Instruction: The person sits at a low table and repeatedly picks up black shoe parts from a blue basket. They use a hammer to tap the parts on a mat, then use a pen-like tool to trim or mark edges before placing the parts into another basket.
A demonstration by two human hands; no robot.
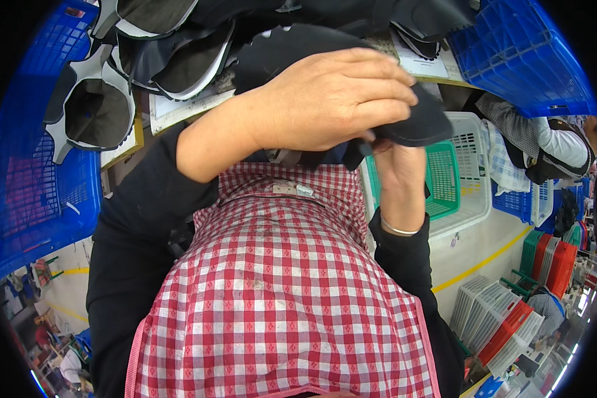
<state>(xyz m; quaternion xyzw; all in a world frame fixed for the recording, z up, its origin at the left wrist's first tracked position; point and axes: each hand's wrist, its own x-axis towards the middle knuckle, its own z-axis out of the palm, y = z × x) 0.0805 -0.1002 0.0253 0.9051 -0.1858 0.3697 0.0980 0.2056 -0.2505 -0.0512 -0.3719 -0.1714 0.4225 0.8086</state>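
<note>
A black, curved shoe upper (pixel 434 123) is held up in front of my chest, over the table's near edge. My left hand (pixel 338 99) reaches across it from the left, its fingers bent together over the dark material and its thumb hidden. From below, my right hand (pixel 401 172) grips the same piece near its right end; most of its fingers are behind the upper and the left hand. A small dark part (pixel 357 151), slightly blurred, shows between the hands, and I cannot make out what it is. More black shoe uppers with pale edges (pixel 99 109) lie at the upper left.
Blue crates stand at the left (pixel 43 192) and the upper right (pixel 521 56). A green basket (pixel 442 179) sits inside a white basket (pixel 481 152) to my right. Stacked crates (pixel 491 312) stand farther right. Another person (pixel 557 142) is at the far right.
</note>
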